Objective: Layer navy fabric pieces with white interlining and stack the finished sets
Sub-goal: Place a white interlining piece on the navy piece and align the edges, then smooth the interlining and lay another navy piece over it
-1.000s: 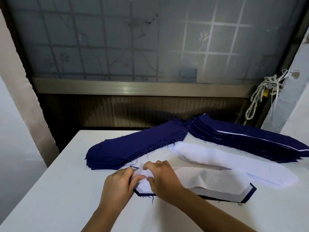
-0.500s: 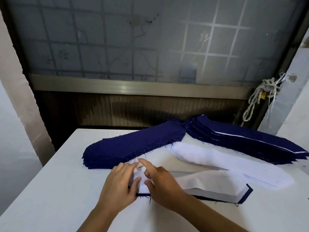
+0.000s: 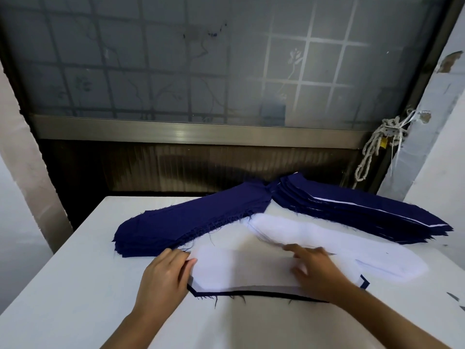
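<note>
A white interlining piece lies flat on a navy fabric piece, whose dark edge shows along the front and at the right corner. My left hand pins the left end of this set with fingers and thumb. My right hand, blurred, lies palm down on the interlining toward its right end, fingers spread. Behind them sit a pile of navy pieces at left, a stack of white interlining in the middle, and a stack of layered navy-and-white sets at back right.
Everything rests on a white table whose far edge meets a dark wall under a frosted window. A knotted rope hangs at the right by a white pillar. Small dark scraps lie near the table's right edge.
My right hand has slid from the left end rightward across the interlining, flattening it. My left hand has stayed at the left end. The view has shifted slightly.
</note>
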`<state>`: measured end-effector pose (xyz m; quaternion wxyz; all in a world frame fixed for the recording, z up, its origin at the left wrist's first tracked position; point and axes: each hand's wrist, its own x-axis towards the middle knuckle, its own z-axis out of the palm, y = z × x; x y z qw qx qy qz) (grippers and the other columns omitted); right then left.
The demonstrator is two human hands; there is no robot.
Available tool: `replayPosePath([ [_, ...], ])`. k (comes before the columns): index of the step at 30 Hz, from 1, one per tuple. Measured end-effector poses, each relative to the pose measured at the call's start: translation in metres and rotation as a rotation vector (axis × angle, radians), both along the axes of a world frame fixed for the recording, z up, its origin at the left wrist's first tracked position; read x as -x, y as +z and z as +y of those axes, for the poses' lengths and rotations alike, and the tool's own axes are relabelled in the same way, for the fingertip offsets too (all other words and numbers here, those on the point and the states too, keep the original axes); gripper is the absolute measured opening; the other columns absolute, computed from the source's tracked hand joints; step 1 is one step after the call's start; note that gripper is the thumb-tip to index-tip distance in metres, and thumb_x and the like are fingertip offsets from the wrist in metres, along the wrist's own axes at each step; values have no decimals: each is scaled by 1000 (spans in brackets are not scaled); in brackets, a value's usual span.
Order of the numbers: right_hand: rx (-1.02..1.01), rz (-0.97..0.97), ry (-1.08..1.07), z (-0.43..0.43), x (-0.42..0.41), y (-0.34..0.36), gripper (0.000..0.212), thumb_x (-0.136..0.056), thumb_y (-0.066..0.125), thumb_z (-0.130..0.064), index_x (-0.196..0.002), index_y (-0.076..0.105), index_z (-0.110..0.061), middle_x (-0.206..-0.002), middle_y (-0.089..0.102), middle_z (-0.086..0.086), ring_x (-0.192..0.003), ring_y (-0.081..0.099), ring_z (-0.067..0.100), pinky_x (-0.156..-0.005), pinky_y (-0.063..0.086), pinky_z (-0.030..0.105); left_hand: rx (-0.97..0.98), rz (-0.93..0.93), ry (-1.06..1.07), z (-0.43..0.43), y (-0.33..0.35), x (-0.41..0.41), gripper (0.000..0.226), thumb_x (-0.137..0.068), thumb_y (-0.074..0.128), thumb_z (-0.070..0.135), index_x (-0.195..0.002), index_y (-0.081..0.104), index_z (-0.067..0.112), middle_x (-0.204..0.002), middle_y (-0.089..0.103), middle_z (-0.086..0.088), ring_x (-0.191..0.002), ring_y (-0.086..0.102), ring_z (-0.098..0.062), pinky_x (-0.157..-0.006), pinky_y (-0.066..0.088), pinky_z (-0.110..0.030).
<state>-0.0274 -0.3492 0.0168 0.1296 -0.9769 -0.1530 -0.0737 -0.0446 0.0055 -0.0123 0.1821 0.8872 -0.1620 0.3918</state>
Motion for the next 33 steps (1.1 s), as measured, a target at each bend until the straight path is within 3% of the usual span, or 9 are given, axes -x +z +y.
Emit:
replayPosePath([
  [3,-22,29,-136,-63,15,7,42,-90,58,-17,-127,50,-34,-102,67,-7,-98,62,18,-92,36,26,-13,64,-7,0,0,0,30,-96,46,31,-76,61,14,-69,38,16,-63,37,-10,-56,31,-20],
  [6,-176,41,-258,-100,27,12,37,-87,66,-11,-117,58,-32,-90,65,-10,-83,63,17,-79,44,28,142,241,23,-6,3,1,3,-96,58,24,-94,59,24,-69,53,18,-59,52,-7,-52,36,-16],
  [10,-348,21,-345,-126,28,22,32,-85,71,-21,-110,60,-36,-100,63,-17,-89,60,12,-74,44,25,386,358,-48,-31,23,-11,15,-96,55,26,-91,44,36,-77,64,17,-69,63,-2,-49,45,-16],
  [14,-440,-52,-483,-150,13,34,29,-85,72,-19,-110,61,-28,-83,66,-1,-64,60,14,-52,42,19,215,305,-96,-62,47,-44,18,-96,58,13,-101,66,27,-86,61,18,-78,60,-4,-64,50,-25],
  [18,-484,-88,-641,-176,-6,40,43,-87,70,-16,-127,56,-13,-84,64,7,-69,58,19,-65,41,30,76,443,-83,-97,56,-82,28,-100,50,15,-122,67,19,-102,57,9,-88,58,-11,-78,51,-30],
  [22,-518,-115,-800,-190,-11,40,43,-86,68,-12,-126,54,-6,-86,66,13,-82,57,32,-75,41,36,-106,637,-116,-123,61,-105,47,-100,49,26,-144,41,16,-131,47,-1,-109,51,-20,-91,48,-37],
  [26,-374,-144,-866,-176,-2,24,53,-83,65,-13,-132,47,-7,-112,64,15,-100,57,38,-84,46,42,-255,860,-129,-121,55,-99,84,-96,52,41,-158,-5,28,-163,7,2,-142,25,-27,-113,30,-40],
  [30,-172,-317,-802,-153,3,4,46,-82,68,-13,-125,54,-2,-119,58,23,-106,53,43,-87,42,49,-251,557,0,-87,47,-72,46,-95,48,37,-139,46,24,-134,46,3,-115,48,-17,-97,42,-32],
  [33,-168,-368,-691,-125,3,0,35,-85,67,-14,-118,58,-5,-116,61,17,-104,56,38,-87,43,49,-146,494,163,-54,39,-52,19,-96,51,33,-108,60,22,-105,60,6,-91,55,-13,-74,49,-29],
])
